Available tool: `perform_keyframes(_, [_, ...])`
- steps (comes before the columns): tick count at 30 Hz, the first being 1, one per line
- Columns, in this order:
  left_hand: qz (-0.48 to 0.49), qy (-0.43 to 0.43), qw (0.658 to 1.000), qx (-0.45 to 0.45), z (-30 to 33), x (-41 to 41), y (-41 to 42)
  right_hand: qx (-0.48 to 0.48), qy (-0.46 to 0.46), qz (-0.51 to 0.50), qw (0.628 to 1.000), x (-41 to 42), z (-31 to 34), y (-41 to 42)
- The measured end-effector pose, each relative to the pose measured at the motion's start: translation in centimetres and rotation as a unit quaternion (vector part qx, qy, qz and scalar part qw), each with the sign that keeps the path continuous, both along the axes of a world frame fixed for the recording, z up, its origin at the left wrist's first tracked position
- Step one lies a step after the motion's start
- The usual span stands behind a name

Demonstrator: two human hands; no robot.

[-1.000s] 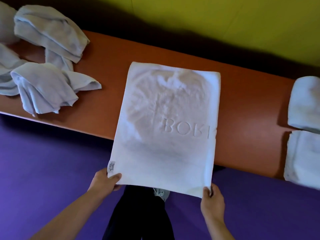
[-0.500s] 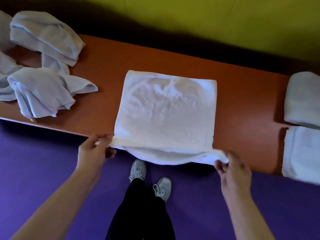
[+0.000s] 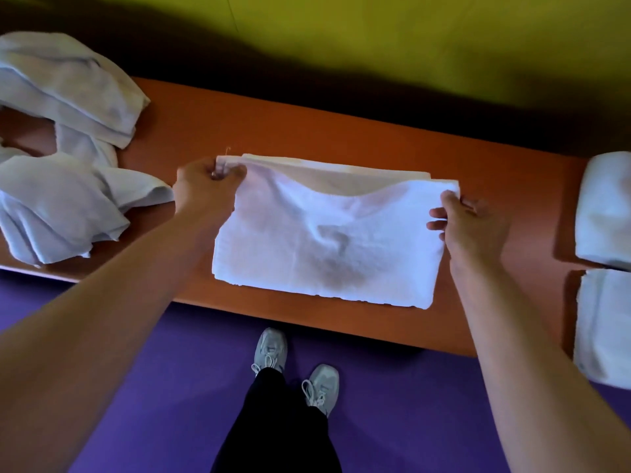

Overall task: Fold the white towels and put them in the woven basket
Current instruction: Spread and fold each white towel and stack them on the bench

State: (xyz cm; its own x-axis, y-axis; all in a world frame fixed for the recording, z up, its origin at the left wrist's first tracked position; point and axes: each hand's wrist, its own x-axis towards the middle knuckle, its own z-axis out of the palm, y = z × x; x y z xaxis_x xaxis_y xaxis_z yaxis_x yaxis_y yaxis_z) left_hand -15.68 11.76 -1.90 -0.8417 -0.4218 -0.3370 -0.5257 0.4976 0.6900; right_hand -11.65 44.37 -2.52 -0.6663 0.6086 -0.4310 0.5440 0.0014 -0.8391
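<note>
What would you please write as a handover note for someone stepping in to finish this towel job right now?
Left hand: pinching the far-left corner of the white towel.
Right hand: pinching its far-right corner.
The towel lies on the orange table, near half folded over the far half; the top edge sags in the middle and is not yet squared up.
Done: two folded towels sit at the table's right end.
Left: align and finish this fold, then fold the crumpled towels at the left end. The woven basket is not in view, so nothing can be confirmed as in it.
</note>
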Motion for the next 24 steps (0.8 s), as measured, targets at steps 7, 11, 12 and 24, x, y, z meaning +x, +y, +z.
perform_keyframes(7, [0.000, -0.033, 0.998, -0.055, -4.2, -4.2, 0.1, 0.028, -0.042, -0.013, 0.999, -3.7, -4.3, 0.7])
perform_keyframes(11, [0.014, -0.019, 0.999, -0.042, -6.8, -4.8, 0.5, 0.057, -0.023, 0.000, 0.998, -4.4, -7.3, 0.1])
perform_keyframes(12, [-0.025, 0.011, 0.998, -0.053, -7.2, -4.2, 0.8, 0.119, -0.012, 0.052, 0.991, -3.9, -7.9, -0.2])
perform_keyframes(24, [-0.465, 0.038, 0.850, -0.244, -12.1, 8.3, 7.3, 0.471, 0.045, 0.522, 0.710, -3.7, -11.6, -2.0])
